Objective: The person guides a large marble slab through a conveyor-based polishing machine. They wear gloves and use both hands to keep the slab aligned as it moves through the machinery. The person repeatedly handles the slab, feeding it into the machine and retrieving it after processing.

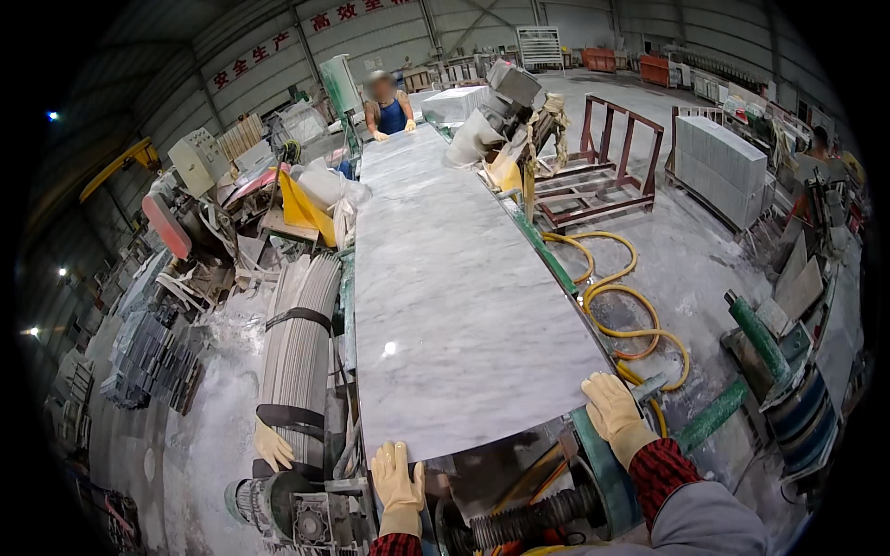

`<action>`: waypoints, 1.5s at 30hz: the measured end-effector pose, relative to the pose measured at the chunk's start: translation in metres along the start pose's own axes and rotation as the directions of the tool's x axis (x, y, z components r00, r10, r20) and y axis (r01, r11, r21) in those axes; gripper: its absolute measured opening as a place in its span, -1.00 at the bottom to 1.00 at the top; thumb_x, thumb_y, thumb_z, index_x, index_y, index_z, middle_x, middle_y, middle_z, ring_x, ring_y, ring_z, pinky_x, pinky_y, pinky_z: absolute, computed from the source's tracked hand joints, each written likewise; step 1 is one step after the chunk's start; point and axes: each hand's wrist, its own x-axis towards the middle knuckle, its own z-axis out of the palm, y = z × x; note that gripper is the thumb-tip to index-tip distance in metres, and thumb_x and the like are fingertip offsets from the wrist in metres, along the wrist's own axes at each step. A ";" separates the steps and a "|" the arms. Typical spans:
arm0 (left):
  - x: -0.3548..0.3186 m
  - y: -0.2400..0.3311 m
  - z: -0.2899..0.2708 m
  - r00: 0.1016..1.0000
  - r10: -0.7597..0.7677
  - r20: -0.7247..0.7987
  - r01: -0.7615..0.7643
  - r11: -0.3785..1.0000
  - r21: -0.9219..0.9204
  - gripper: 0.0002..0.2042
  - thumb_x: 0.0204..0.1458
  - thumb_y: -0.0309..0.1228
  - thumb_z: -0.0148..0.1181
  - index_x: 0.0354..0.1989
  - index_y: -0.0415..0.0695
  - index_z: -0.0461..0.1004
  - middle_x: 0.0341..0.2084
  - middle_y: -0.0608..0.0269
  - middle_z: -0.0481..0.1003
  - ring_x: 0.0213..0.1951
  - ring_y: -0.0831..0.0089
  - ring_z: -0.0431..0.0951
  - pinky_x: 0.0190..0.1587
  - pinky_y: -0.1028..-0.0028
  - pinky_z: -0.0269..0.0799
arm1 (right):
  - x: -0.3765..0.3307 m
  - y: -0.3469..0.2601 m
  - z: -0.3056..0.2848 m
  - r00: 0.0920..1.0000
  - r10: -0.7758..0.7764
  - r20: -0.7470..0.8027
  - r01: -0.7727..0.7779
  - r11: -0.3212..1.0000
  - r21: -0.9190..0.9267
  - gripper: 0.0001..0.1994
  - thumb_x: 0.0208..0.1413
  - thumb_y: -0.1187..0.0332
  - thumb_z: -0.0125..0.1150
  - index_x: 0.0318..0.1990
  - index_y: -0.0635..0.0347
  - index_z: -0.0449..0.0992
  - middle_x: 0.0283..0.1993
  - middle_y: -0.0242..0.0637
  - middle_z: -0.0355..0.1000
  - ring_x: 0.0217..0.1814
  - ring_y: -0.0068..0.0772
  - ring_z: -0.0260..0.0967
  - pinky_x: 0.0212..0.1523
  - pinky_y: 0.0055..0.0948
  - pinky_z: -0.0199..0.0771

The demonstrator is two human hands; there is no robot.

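Head view: slab (grey-veined) stretches beyond both hands

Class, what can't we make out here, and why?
Head view:
Underside of the long, grey-veined white stone slab: hidden by its top.
Palms of the cream-gloved left hand and right hand: hidden by their backs.
Red-black checked left sleeve: cut off by lower edge.
Legs of the blue-clad co-worker: hidden behind the slab.

The gloved left hand rests at the grey-veined marble slab's near-left corner, gloved right hand at its near-right; a co-worker stands at its far end.
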 end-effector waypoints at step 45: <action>-0.015 0.003 -0.007 1.000 0.011 0.002 -0.011 1.000 -0.012 -0.34 0.29 -0.14 0.33 0.49 -0.18 0.32 0.49 -0.21 0.29 0.52 -0.21 0.23 0.59 -0.10 0.05 | -0.010 -0.006 -0.007 0.992 -0.006 -0.126 0.015 0.997 0.076 -0.58 0.09 0.56 0.31 0.15 0.18 0.55 0.17 0.05 0.55 0.24 0.22 0.49 0.35 0.10 0.49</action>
